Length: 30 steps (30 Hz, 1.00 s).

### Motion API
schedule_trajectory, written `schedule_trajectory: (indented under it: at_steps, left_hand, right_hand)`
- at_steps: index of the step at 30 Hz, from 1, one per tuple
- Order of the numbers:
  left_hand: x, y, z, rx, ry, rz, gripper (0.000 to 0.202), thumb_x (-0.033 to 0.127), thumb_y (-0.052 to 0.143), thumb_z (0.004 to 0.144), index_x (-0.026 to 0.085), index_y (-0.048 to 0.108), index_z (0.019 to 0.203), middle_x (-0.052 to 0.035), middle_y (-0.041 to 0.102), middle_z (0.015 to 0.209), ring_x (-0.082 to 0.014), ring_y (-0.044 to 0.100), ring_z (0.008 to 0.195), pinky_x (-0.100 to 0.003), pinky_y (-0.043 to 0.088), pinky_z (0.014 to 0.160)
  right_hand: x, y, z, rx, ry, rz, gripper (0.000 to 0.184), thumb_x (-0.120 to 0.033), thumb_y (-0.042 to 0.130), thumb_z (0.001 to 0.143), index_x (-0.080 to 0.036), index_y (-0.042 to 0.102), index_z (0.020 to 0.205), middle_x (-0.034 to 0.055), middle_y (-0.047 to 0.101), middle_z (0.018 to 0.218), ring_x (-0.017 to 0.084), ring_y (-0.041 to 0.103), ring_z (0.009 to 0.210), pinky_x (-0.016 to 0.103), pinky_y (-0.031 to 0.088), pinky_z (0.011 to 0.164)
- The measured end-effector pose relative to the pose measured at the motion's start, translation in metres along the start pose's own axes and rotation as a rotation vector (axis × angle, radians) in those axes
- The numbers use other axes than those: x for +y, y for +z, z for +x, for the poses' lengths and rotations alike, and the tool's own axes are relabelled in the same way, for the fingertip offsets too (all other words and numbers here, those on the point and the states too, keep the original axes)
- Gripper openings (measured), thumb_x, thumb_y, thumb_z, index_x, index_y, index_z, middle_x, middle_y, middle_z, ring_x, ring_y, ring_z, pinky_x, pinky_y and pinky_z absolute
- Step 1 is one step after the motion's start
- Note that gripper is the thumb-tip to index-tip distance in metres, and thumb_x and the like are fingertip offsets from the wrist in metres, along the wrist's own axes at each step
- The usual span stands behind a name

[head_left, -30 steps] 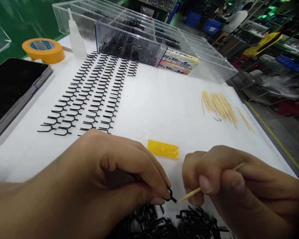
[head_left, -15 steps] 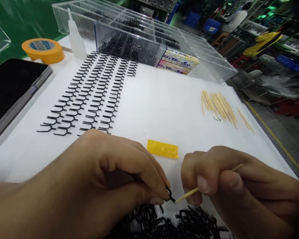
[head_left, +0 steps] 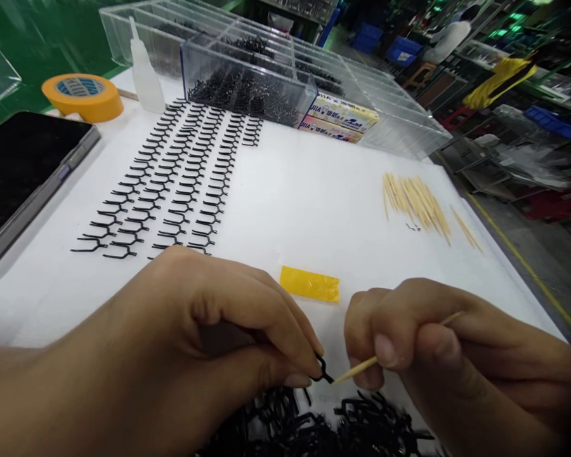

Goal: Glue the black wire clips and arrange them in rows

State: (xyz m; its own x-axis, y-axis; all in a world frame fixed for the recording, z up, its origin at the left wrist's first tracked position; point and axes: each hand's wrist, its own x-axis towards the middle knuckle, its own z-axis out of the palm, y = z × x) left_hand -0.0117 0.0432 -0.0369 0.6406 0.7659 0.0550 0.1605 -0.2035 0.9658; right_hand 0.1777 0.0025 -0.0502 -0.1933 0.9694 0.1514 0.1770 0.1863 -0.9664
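Moved: both hands sit slightly left of before.
Left hand (head_left: 238,324): closed, pinching a black forked clip (head_left: 322,370) at lower centre.
Right hand (head_left: 409,343): closed on a wooden toothpick (head_left: 356,369), tip held to the clip's end.

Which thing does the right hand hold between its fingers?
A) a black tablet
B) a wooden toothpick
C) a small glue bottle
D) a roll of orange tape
B. The right hand pinches a wooden toothpick, its tip beside the small black forked piece in the left hand.
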Motion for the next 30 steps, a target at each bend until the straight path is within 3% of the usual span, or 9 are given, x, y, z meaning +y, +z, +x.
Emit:
schedule_trajectory:
  at_steps: [4, 8, 13, 21, 27, 30]
  left_hand:
    - [-0.007, 0.000, 0.000, 0.020, -0.014, -0.038, 0.018, -0.005, 0.062, 0.069, 0.011, 0.065, 0.065, 0.0055, 0.068, 0.070, 0.0004, 0.061, 0.064, 0.003, 0.044, 0.064]
    - [-0.013, 0.000, 0.001, 0.002, 0.065, -0.053, 0.018, -0.003, 0.063, 0.069, 0.015, 0.065, 0.066, 0.0066, 0.069, 0.073, -0.0006, 0.063, 0.065, 0.003, 0.045, 0.064]
    - [-0.011, 0.001, 0.001, 0.028, 0.021, -0.052, 0.017, -0.003, 0.064, 0.067, 0.014, 0.064, 0.064, 0.0060, 0.069, 0.071, 0.0001, 0.062, 0.062, 0.004, 0.044, 0.061]
    - [-0.007, 0.003, 0.000, 0.054, -0.027, -0.065, 0.020, -0.007, 0.062, 0.066, 0.014, 0.065, 0.065, 0.0066, 0.068, 0.071, 0.0012, 0.061, 0.062, 0.004, 0.044, 0.061]
    - [-0.015, 0.001, 0.001, 0.011, 0.080, -0.069, 0.018, -0.002, 0.063, 0.069, 0.016, 0.065, 0.068, 0.0071, 0.069, 0.073, -0.0011, 0.063, 0.064, 0.003, 0.046, 0.061]
    - [-0.017, 0.001, 0.003, 0.012, 0.059, -0.068, 0.018, -0.001, 0.062, 0.069, 0.016, 0.065, 0.067, 0.0069, 0.069, 0.073, -0.0013, 0.063, 0.063, 0.003, 0.046, 0.061]
  right_hand:
    - [0.002, -0.002, -0.002, 0.172, -0.043, -0.039, 0.025, -0.042, 0.056, 0.087, -0.023, 0.063, 0.071, -0.0004, 0.052, 0.056, 0.014, 0.049, 0.044, 0.022, 0.042, 0.037]
    - [0.001, -0.011, 0.002, 0.290, -0.090, -0.184, 0.022, -0.031, 0.056, 0.089, -0.024, 0.063, 0.070, -0.0012, 0.054, 0.067, 0.013, 0.050, 0.055, 0.023, 0.043, 0.049]
    - [-0.002, -0.014, 0.013, 0.213, -0.019, -0.545, 0.024, -0.018, 0.048, 0.090, -0.021, 0.059, 0.069, -0.0034, 0.058, 0.069, 0.011, 0.052, 0.064, 0.019, 0.040, 0.053]
    - [-0.001, -0.011, 0.015, 0.144, -0.025, -0.589, 0.023, -0.014, 0.048, 0.090, -0.021, 0.059, 0.071, -0.0053, 0.058, 0.070, 0.010, 0.053, 0.063, 0.019, 0.038, 0.056]
    - [-0.003, -0.011, 0.014, 0.137, -0.017, -0.599, 0.022, -0.018, 0.049, 0.090, -0.022, 0.059, 0.070, -0.0050, 0.058, 0.070, 0.012, 0.053, 0.063, 0.022, 0.038, 0.055]
    - [-0.002, -0.011, 0.016, 0.133, -0.016, -0.593, 0.023, -0.018, 0.048, 0.090, -0.022, 0.059, 0.070, -0.0045, 0.058, 0.069, 0.012, 0.053, 0.062, 0.022, 0.038, 0.054]
